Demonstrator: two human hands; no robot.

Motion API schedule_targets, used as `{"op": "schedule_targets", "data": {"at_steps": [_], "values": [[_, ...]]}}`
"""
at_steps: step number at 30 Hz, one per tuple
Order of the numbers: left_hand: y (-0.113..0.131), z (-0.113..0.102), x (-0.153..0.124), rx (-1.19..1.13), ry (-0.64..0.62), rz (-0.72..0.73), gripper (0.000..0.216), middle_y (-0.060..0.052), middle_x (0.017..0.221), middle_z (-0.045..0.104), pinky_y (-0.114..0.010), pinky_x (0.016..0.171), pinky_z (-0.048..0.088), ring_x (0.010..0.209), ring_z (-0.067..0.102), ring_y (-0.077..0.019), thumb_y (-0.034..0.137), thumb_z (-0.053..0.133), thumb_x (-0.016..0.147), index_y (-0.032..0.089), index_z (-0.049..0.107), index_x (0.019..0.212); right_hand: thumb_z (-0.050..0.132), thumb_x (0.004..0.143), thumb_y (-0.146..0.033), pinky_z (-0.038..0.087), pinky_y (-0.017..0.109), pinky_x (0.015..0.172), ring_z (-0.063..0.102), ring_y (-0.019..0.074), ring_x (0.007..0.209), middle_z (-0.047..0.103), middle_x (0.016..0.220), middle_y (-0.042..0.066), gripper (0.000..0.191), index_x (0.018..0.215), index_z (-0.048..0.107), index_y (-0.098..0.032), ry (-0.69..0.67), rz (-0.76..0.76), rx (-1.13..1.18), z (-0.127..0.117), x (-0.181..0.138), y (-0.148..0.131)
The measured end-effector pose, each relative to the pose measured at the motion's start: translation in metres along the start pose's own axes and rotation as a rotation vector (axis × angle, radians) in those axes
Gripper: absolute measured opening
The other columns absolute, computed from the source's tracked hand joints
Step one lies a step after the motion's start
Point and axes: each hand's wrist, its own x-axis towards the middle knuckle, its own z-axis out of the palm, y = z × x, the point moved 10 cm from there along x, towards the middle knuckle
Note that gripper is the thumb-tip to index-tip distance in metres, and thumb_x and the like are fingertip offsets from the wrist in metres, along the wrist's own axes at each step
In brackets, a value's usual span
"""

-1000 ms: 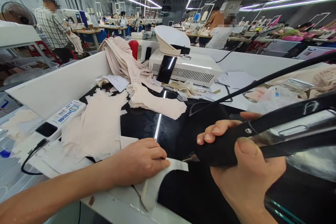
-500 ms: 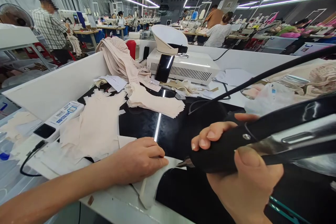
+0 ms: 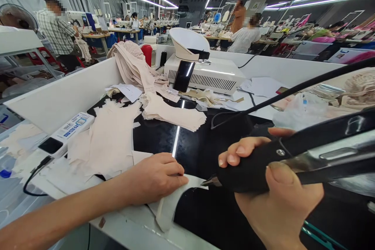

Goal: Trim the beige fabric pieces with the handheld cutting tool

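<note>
My left hand [image 3: 159, 177] has its fingers curled and pressed together on a pale curved piece of material [image 3: 171, 207], which lies at the front edge of the black table surface. My right hand [image 3: 272, 179] is wrapped round a thick black hand-held tool [image 3: 252, 168] with a silver lever along its side. A narrow metal tip [image 3: 211, 181] sticks out of the tool and touches the thin right end of the pale piece. Left of my hands, a stack of cream cut pieces [image 3: 109, 136] lies on the table. Another cream stack [image 3: 174, 113] sits farther back.
A vented white box [image 3: 205, 74] stands at the back with a phone [image 3: 184, 76] leaning on it. A black cable [image 3: 293, 91] crosses the right side. A white device [image 3: 66, 134] lies at left, a plastic bag [image 3: 301, 111] at right. Several people work behind.
My right hand and the tool have shifted slightly to the right, the tip moving along toward the piece's end. My left hand stays put. Co-workers at the back have turned a little.
</note>
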Motion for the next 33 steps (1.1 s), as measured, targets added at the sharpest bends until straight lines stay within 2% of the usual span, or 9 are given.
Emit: {"op": "schedule_targets", "data": {"at_steps": [4,7,10,14,17,20,26,30,33], "values": [[0.0,-0.002,-0.001,-0.002,0.027,0.003,0.026,-0.007,0.109,0.083,-0.034,0.104,0.067,0.098,0.076,-0.019,0.002,0.057,0.123,0.014,0.08,0.116,0.107,0.089,-0.051,0.062,0.033,0.049,0.07,0.0198,0.057,0.071,0.078,-0.006,0.045,0.119,0.08,-0.032,-0.027,-0.007,-0.021,0.001,-0.002,0.001],[0.002,-0.003,-0.003,0.005,0.033,-0.009,0.02,-0.009,0.117,0.085,-0.035,0.109,0.068,0.108,0.08,-0.0208,0.003,0.061,0.122,0.011,0.077,0.132,0.106,0.092,-0.051,0.062,0.033,0.049,0.071,0.0199,0.057,0.073,0.079,-0.006,0.043,0.119,0.079,-0.032,-0.027,-0.019,-0.051,0.002,-0.002,-0.001],[0.006,0.001,-0.006,0.031,-0.042,-0.055,0.025,-0.012,0.126,0.085,-0.036,0.111,0.069,0.119,0.081,-0.023,0.003,0.062,0.121,0.01,0.073,0.142,0.106,0.092,-0.053,0.062,0.033,0.049,0.071,0.0201,0.056,0.073,0.079,-0.006,0.043,0.118,0.078,-0.032,-0.01,-0.03,-0.078,0.001,-0.004,-0.003],[0.007,0.006,-0.012,0.021,-0.142,-0.168,0.034,-0.014,0.128,0.083,-0.034,0.105,0.07,0.115,0.081,-0.0247,-0.001,0.063,0.115,0.008,0.069,0.146,0.106,0.091,-0.053,0.065,0.035,0.051,0.072,0.0207,0.057,0.074,0.078,-0.006,0.044,0.118,0.079,-0.032,-0.014,-0.041,-0.067,0.0,-0.007,-0.005],[0.002,0.014,-0.018,-0.039,-0.215,-0.261,0.035,-0.014,0.13,0.081,-0.035,0.103,0.071,0.115,0.08,-0.0259,-0.003,0.066,0.108,0.011,0.071,0.14,0.106,0.091,-0.051,0.068,0.037,0.053,0.073,0.0218,0.058,0.075,0.079,-0.006,0.043,0.118,0.079,-0.033,-0.007,-0.03,-0.094,0.0,-0.011,-0.007],[-0.002,0.02,-0.021,-0.072,-0.234,-0.308,0.034,-0.014,0.13,0.08,-0.035,0.105,0.07,0.118,0.08,-0.0265,-0.005,0.068,0.103,0.014,0.072,0.131,0.107,0.09,-0.05,0.069,0.038,0.054,0.074,0.0223,0.058,0.076,0.079,-0.006,0.042,0.116,0.078,-0.032,-0.004,-0.02,-0.119,0.001,-0.014,-0.011],[-0.004,0.02,-0.022,-0.065,-0.246,-0.291,0.032,-0.011,0.128,0.079,-0.035,0.105,0.068,0.116,0.079,-0.0255,-0.006,0.068,0.102,0.018,0.07,0.123,0.109,0.089,-0.051,0.07,0.038,0.055,0.074,0.0222,0.059,0.077,0.079,-0.005,0.044,0.115,0.079,-0.033,0.002,0.002,-0.129,0.001,-0.019,-0.016],[-0.004,0.02,-0.021,-0.083,-0.339,-0.276,0.039,-0.01,0.129,0.079,-0.035,0.104,0.066,0.114,0.078,-0.0254,-0.005,0.074,0.091,0.02,0.066,0.12,0.108,0.089,-0.049,0.072,0.039,0.057,0.075,0.0232,0.061,0.077,0.078,-0.005,0.043,0.116,0.079,-0.034,-0.011,0.043,-0.116,-0.001,-0.024,-0.015],[0.0,0.021,-0.019,-0.039,-0.412,-0.266,0.035,-0.009,0.12,0.078,-0.036,0.096,0.066,0.104,0.077,-0.0258,-0.003,0.076,0.09,0.02,0.065,0.115,0.108,0.09,-0.05,0.073,0.041,0.059,0.075,0.0237,0.061,0.077,0.078,-0.005,0.043,0.117,0.078,-0.034,-0.006,0.052,-0.126,-0.002,-0.029,-0.015]]}}
